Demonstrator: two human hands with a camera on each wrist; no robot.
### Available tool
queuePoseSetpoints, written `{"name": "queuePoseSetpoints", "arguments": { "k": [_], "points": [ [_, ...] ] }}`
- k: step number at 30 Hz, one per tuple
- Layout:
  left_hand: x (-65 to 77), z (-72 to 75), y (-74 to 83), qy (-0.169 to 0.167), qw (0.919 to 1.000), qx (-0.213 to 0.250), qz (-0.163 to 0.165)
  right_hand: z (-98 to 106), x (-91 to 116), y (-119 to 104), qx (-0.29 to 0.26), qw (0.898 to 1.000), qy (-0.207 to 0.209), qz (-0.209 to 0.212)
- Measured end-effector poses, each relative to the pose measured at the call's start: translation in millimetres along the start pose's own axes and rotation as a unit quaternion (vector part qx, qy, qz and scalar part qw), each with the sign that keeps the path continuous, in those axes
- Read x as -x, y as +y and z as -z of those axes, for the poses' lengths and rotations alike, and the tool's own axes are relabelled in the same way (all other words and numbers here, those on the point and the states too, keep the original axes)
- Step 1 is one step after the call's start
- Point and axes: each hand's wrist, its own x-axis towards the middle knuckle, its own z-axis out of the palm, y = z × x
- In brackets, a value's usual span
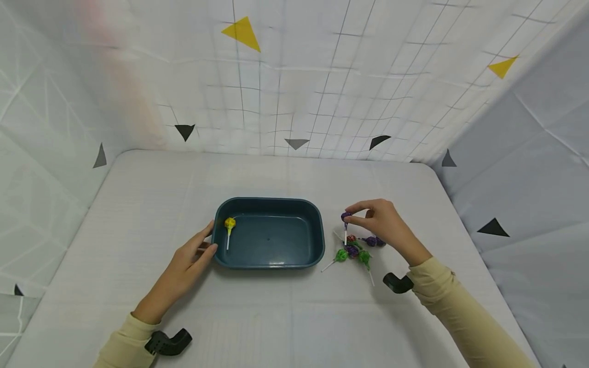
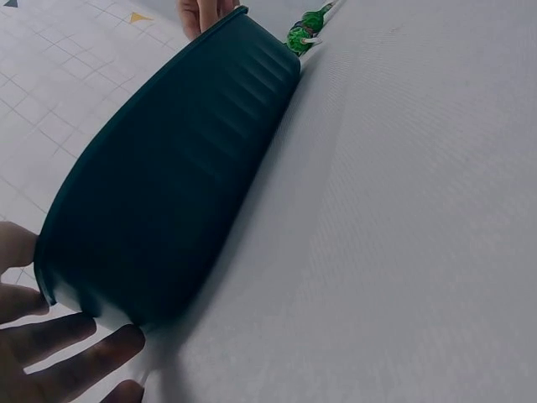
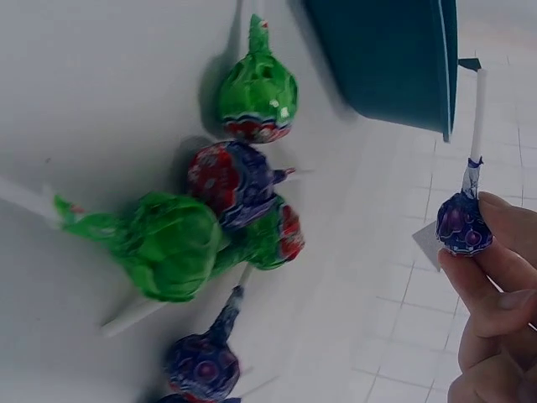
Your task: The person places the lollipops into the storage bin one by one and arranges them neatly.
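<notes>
My right hand [image 1: 384, 220] pinches a purple-wrapped lollipop [image 3: 464, 222] by its candy head between thumb and fingers, its white stick hanging down in the head view. Below lies a loose group of lollipops: a green one [image 1: 341, 255], another green lollipop [image 1: 364, 256] and a purple one [image 1: 352, 251] among them. At the left end of a dark teal plastic tub [image 1: 269, 267], my left hand [image 1: 187, 266] touches the outer wall and rim with its fingertips, fingers spread. Inside the tub a yellow lollipop [image 1: 230, 223] leans near the left wall.
The tub stands on a white-covered table [image 1: 257, 317], left of the lollipop group. More purple lollipops [image 1: 371, 241] lie at the group's right edge, under the right hand. White sheeting [image 1: 294, 76] with grid lines and triangles rises behind the table.
</notes>
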Motion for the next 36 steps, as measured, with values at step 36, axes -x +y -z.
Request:
{"name": "queuePoseSetpoints", "arguments": {
  "k": [36],
  "points": [
    [1.3, 1.7, -0.1, -0.001, 1.0000, -0.008, -0.003, -12, -22, -52, -0.007, 0.997, -0.017, 0.075]
  ]
}}
